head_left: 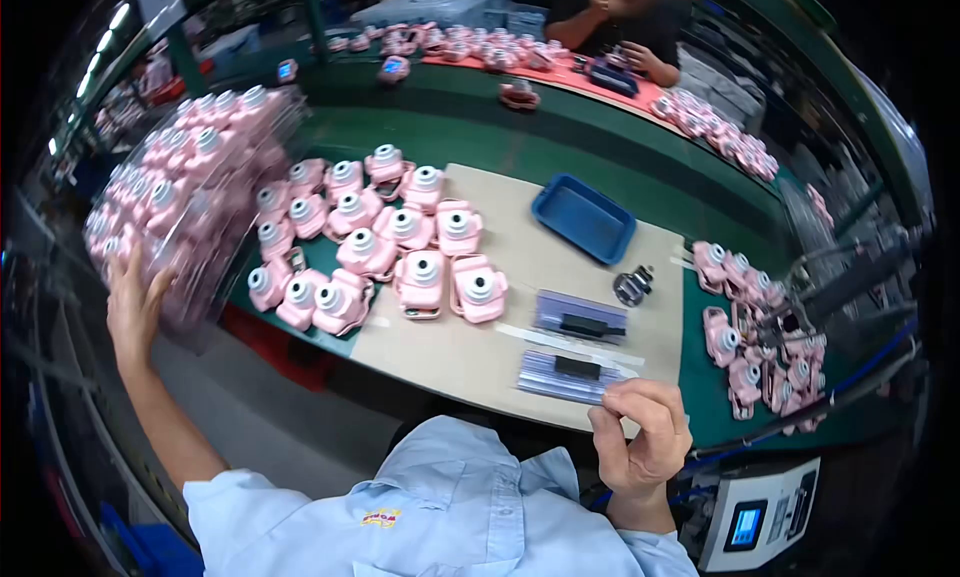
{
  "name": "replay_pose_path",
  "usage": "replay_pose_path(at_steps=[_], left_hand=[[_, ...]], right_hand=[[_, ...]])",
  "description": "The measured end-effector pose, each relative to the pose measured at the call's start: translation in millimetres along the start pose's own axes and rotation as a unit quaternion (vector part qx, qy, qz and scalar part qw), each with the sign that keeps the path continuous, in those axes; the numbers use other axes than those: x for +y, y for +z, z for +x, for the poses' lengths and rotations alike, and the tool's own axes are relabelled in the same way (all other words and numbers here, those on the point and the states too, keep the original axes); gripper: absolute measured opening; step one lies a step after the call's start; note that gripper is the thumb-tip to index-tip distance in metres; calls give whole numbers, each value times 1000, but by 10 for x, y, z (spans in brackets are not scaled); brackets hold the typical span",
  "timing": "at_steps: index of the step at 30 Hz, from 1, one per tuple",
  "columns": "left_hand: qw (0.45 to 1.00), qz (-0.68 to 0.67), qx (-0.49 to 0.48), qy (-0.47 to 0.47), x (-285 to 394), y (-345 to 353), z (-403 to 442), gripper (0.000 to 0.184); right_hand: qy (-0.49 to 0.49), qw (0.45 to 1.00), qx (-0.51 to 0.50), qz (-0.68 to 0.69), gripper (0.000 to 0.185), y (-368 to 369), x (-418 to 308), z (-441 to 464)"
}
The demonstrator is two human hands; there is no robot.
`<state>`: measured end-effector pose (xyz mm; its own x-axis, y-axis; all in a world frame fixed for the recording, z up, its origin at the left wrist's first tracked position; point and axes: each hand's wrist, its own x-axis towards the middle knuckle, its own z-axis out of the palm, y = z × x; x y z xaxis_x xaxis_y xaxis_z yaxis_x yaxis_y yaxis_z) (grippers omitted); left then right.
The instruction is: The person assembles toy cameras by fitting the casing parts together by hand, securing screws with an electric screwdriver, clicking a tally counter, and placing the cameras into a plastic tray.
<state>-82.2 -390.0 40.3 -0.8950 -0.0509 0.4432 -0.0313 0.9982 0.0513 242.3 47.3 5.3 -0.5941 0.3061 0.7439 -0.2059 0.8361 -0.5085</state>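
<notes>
My left hand reaches out to the far left, its fingers spread against the near side of a clear plastic tray stack loaded with pink toy-like cameras. Whether the fingertips curl round the tray's edge is hard to see. My right hand is held at the mat's front edge, thumb and fingers curled together in a pinch; anything between them is hidden. Just beyond its fingertips lies a bundle of purple strips with a black piece on it. A second purple bundle lies behind.
Several pink cameras stand on the beige mat and green table. A blue tray and a small dark round part lie beyond. More cameras sit at right, near a jointed arm. Across the bench another person works.
</notes>
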Motion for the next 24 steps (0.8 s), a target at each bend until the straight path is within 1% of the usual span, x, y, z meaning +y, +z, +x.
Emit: replay_pose_path(at_steps=[1, 2, 4, 6, 9, 10, 12, 14, 15, 17, 19, 21, 22, 24], left_hand=[[1000, 9, 13, -8, -29, 55, 10, 70], [999, 20, -28, -34, 106, -60, -16, 75], [998, 44, -36, -25, -87, 59, 96, 78], [999, 27, -37, -20, -135, 66, 136, 79], [998, 35, -47, -14, -129, 13, 158, 80], [998, 35, -50, -8, -122, -22, 144, 80], [997, 80, -22, -9, -53, -92, 120, 76], [993, 115, 9, -2, 147, -69, 132, 72], [994, 107, 11, 11, 278, -27, 142, 72], [990, -23, 30, 132, 556, 28, 141, 68], [958, -146, 45, 244, 819, 41, 71, 63], [916, -237, -23, 321, 1635, -233, -306, 59], [895, -284, -63, 339, 1970, -311, -455, 60], [838, -340, -108, 414, 2396, -227, -592, 61]], right_hand=[[2, 999, 32, -20, 23, -108, -2, 3], [2, 997, 62, -37, 22, -218, -10, -3], [-4, 992, 112, -64, 20, -424, -20, -50], [19, 974, 210, -88, 19, -621, 7, -146], [-54, 946, 318, -43, 10, -980, 114, -149], [-51, 945, 319, -49, 10, -1066, 158, -156], [-53, 933, 357, -20, 8, -1226, 253, -182], [-60, 915, 399, -3, 7, -1363, 315, -213], [-56, 916, 398, -3, 9, -1373, 346, -217], [-50, 913, 405, -15, 10, -1299, 395, -214], [-28, 918, 395, -11, 11, -1217, 441, -201], [-17, 912, 410, -9, 11, -1227, 504, -213], [-9, 909, 418, 3, 11, -1213, 542, -200], [9, 903, 429, 31, 12, -1150, 612, -177]])
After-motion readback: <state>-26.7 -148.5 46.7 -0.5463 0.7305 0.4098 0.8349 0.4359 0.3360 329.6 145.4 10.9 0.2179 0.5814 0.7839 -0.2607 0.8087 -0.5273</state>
